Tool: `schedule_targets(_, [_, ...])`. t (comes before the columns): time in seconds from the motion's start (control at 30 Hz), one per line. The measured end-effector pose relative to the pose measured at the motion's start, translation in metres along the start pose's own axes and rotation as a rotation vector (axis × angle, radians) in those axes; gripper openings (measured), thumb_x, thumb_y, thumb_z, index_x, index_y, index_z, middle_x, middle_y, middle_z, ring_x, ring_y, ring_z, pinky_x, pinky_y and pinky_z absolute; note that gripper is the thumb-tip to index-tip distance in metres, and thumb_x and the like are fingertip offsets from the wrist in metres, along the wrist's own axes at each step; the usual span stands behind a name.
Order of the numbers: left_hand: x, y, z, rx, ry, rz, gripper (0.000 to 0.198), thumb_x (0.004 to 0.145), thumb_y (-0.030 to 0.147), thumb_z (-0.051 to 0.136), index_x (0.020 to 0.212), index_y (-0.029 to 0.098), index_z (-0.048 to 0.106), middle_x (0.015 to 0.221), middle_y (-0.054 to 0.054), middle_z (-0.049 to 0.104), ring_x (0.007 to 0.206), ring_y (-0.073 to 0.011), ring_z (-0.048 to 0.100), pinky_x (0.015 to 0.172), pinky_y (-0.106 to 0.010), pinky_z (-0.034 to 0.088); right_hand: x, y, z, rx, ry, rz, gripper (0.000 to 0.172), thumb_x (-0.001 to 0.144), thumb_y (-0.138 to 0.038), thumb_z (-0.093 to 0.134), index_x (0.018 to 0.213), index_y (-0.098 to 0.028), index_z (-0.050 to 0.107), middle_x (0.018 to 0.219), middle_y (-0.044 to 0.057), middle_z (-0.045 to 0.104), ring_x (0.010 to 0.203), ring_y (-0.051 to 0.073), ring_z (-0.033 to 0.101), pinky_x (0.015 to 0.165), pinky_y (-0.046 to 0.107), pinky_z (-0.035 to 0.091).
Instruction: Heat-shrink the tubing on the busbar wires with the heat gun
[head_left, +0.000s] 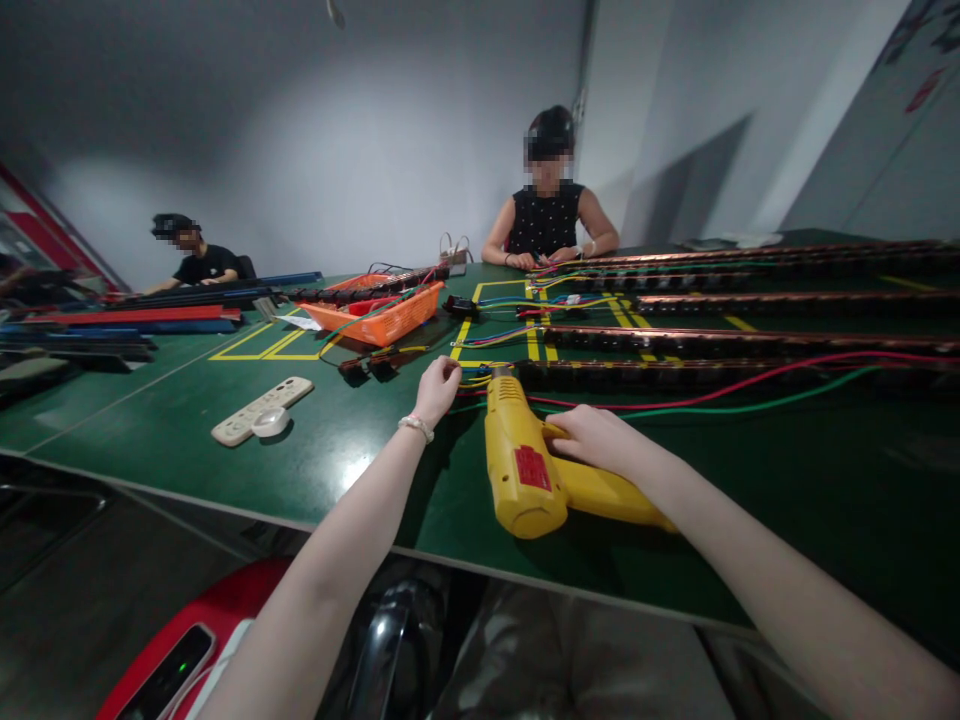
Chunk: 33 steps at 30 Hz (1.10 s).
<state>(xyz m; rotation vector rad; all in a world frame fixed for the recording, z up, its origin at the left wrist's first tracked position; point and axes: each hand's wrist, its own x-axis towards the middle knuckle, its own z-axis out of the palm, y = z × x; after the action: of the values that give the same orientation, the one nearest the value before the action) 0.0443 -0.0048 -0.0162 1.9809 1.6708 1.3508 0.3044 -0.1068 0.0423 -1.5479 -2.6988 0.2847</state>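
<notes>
A yellow heat gun (525, 470) lies on the green table (225, 440) in front of me, its nozzle pointing away toward a bundle of coloured wires (480, 378). My right hand (596, 440) is wrapped round the gun's handle. My left hand (437, 387), with a bead bracelet on the wrist, is closed in a pinch on the wire ends just ahead of the nozzle. Red and green wires (712, 398) trail off to the right along a long dark rail (712, 375).
Several long copper-edged rails (750, 340) lie across the right of the table. An orange basket (382, 318), a white remote (259, 410) and yellow floor-tape marks (270, 348) sit left. One person sits opposite, another at far left. The table edge runs near me.
</notes>
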Motion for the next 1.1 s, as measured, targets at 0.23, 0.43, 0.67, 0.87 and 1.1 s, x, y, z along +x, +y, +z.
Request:
schedule_targets(0.23, [0.024,0.049,0.013,0.085,-0.167,0.27,0.021,0.083,0.031,0.055,0.099,0.017,0.058,0.101,-0.007,0.062,0.099,-0.0183,0.057,0.091,-0.032,0.044,-0.012,-0.006,0.005,0.003,-0.057,-0.148,0.014,0.083,-0.028,0.049,0.083,-0.02,0.06,0.086,0.006,0.067,0.081,0.022,0.063,0.061,0.027,0.035])
schedule_targets(0.43, [0.022,0.123,0.06,0.334,-0.62,0.944,0.065,0.074,0.054,0.064,0.127,0.021,0.047,0.133,-0.011,0.048,0.121,-0.0272,0.044,0.1,-0.041,0.035,-0.017,-0.009,0.005,0.019,-0.08,-0.173,0.012,0.083,-0.027,0.05,0.079,-0.019,0.058,0.085,0.005,0.068,0.081,0.022,0.064,0.061,0.027,0.033])
schedule_targets(0.67, [0.038,0.118,0.082,0.552,-0.596,1.092,0.059,0.086,0.038,0.054,0.139,0.02,0.034,0.141,-0.012,0.042,0.122,-0.0245,0.044,0.098,-0.034,0.033,-0.017,-0.007,0.011,0.048,-0.077,-0.18,0.009,0.081,-0.024,0.051,0.077,-0.019,0.057,0.08,0.003,0.068,0.075,0.021,0.064,0.059,0.029,0.03])
schedule_targets(0.87, [0.064,0.098,0.096,0.639,-0.552,1.008,0.052,0.091,0.031,0.047,0.14,0.02,0.033,0.132,-0.011,0.05,0.115,-0.0226,0.049,0.092,-0.034,0.036,-0.016,-0.008,0.015,0.094,-0.107,-0.181,0.01,0.081,-0.022,0.05,0.079,-0.018,0.058,0.082,0.004,0.068,0.075,0.021,0.064,0.063,0.031,0.033])
schedule_targets(1.1, [0.106,0.109,0.121,0.541,-0.548,0.803,0.033,0.095,0.039,0.035,0.11,0.022,0.058,0.122,-0.007,0.055,0.111,-0.0198,0.052,0.092,-0.033,0.041,-0.016,-0.01,0.012,0.156,-0.151,-0.178,0.009,0.082,-0.023,0.052,0.085,-0.018,0.06,0.084,0.002,0.068,0.076,0.02,0.064,0.065,0.032,0.036])
